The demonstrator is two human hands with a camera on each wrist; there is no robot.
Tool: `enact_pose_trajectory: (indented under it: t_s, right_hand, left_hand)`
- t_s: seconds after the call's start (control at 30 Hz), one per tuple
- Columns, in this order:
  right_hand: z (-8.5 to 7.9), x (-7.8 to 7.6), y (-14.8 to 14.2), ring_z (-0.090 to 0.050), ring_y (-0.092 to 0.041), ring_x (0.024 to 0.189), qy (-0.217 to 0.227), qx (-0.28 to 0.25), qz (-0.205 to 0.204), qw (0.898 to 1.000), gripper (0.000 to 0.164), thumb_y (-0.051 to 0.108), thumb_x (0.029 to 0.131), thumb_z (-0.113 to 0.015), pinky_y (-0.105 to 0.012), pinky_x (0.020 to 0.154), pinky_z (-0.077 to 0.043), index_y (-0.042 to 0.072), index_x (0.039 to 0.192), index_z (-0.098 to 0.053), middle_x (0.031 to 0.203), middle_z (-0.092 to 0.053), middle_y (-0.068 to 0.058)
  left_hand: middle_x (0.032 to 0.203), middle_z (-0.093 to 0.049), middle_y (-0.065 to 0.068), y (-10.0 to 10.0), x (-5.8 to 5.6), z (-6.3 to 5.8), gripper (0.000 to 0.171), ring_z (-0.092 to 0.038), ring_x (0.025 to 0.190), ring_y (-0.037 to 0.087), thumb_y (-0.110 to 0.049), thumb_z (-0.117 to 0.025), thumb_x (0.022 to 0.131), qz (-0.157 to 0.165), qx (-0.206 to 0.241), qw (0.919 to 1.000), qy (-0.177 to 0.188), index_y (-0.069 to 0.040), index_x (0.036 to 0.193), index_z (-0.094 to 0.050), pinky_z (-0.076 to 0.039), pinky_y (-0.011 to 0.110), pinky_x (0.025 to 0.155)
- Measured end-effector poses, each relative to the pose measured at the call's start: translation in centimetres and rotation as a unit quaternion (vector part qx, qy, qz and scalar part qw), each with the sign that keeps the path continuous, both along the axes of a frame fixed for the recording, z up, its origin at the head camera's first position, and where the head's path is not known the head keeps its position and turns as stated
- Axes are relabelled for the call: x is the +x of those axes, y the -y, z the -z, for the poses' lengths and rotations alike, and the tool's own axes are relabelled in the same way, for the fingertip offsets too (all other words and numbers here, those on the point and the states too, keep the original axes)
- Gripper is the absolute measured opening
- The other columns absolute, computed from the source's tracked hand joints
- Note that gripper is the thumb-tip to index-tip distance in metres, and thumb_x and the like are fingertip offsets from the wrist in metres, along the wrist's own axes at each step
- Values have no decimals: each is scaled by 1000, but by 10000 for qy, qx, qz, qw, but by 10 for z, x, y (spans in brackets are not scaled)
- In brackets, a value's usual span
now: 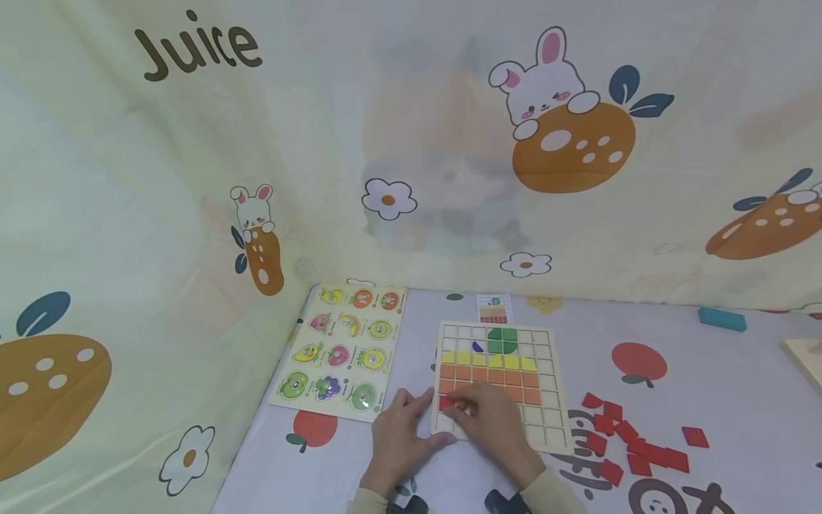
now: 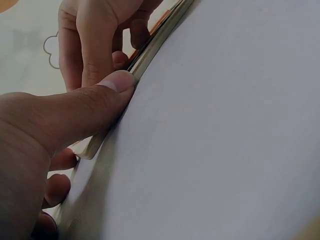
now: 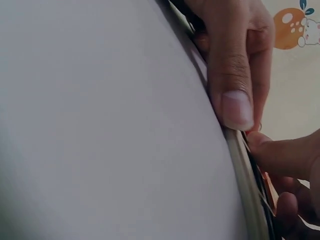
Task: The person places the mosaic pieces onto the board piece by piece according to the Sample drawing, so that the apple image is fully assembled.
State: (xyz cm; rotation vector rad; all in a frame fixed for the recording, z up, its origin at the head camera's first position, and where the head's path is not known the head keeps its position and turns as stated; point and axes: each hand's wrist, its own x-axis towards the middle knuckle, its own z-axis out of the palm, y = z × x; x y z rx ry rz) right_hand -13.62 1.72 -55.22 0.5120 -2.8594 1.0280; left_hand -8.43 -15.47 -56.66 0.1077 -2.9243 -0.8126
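Observation:
A wooden grid board [image 1: 557, 428] lies on the table, with green pieces [image 1: 502, 341], a small blue piece [image 1: 477, 347], a yellow row [image 1: 488, 360] and two orange rows [image 1: 490, 374] in its cells. At its lower left corner my left hand [image 1: 399, 439] grips it, thumb along the near edge [image 2: 95, 102] and forefinger at the left side. My right hand [image 1: 494, 425] pinches a red square tile [image 1: 444, 404] over the left column, just below the orange. The right wrist view shows both hands close together at the board's edge [image 3: 245, 185].
Several loose red tiles [image 1: 655, 454] lie scattered right of the board. A fruit puzzle board [image 1: 292, 371] is to the left. Behind the grid stands a small picture card [image 1: 493, 310]. A teal block [image 1: 722, 319] and a wooden edge [image 1: 805, 360] are farther right.

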Motion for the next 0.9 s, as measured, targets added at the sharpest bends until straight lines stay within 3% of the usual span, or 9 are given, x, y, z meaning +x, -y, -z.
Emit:
enact_pose_trajectory:
  t_s: [0.23,0.4,0.53,0.7,0.9]
  right_hand:
    - [4,-2,3,-48,-3,69,83,-88,235,9997,24,30,80,-94,-22,64,-39,26,102,-84,84,-71,15]
    - [4,-2,-1,-49,-1,70,85,3,-46,10000,19,32,82,-92,-22,65,-41,28,99,-85,85,-71,18]
    - [-1,-6,-10,-52,-2,76,389,-232,-166,9988,20,32,85,-90,-23,70,-44,29,103,-84,91,-72,18]
    - [-18,-19,-47,-58,-12,84,851,-418,274,9951,28,33,89,-87,-28,74,-48,24,115,-82,101,-76,7]
    - [-38,-31,-123,-59,-23,88,1568,245,865,9835,62,42,86,-88,-30,65,-49,9,136,-71,109,-74,-9]
  left_hand:
    - [87,-40,-10,-1,-1,0,86,-31,71,6,-65,-91,71,-69,-14,10000,52,-28,145,-67,-25,21,63]
    - [88,-40,-10,0,0,2,86,-31,71,6,-66,-90,72,-21,12,10000,71,-28,146,-66,-26,21,63]
    - [88,-41,-10,1,0,3,86,-32,72,5,-67,-89,71,2,33,10000,11,-29,145,-67,-28,20,64]
    - [88,-41,-12,0,-2,3,87,-33,73,4,-68,-89,71,11,89,10000,-27,-28,145,-66,-29,19,64]
    - [87,-40,-13,0,-1,3,89,-34,74,3,-69,-89,70,-137,77,9998,110,-30,146,-66,-30,19,64]
